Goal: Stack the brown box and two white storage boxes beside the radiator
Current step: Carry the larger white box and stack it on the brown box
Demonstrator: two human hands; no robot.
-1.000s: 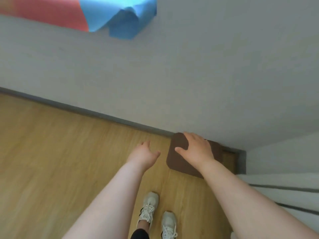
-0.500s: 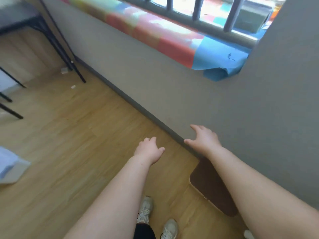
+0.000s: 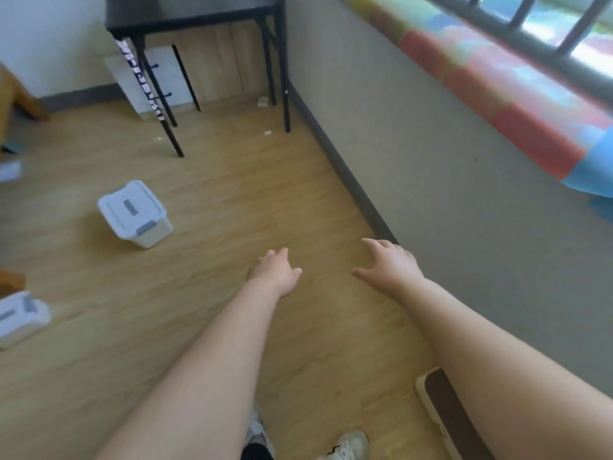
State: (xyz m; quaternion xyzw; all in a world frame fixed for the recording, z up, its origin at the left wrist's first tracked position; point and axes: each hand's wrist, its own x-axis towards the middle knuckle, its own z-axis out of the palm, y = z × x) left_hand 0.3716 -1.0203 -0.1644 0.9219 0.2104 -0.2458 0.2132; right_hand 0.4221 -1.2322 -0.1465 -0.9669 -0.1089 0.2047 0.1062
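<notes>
The brown box (image 3: 446, 406) lies on the wooden floor by the wall at the bottom right, partly hidden under my right forearm. A white storage box (image 3: 135, 214) with grey clasps stands on the floor to the left. A second white storage box (image 3: 20, 317) shows at the left edge, cut off by the frame. My left hand (image 3: 275, 272) and my right hand (image 3: 389, 263) hover over the floor in the middle, both empty with fingers apart. The radiator is out of view.
A black table (image 3: 199, 14) on thin legs stands at the back by the wall, with a white drawer unit (image 3: 159, 81) behind it. A grey wall (image 3: 447, 180) with a dark skirting runs along the right. My shoes (image 3: 348, 448) are at the bottom.
My right hand has left the brown box and both hands are raised. My view has swung left, away from the corner, bringing the table and the white boxes into sight.
</notes>
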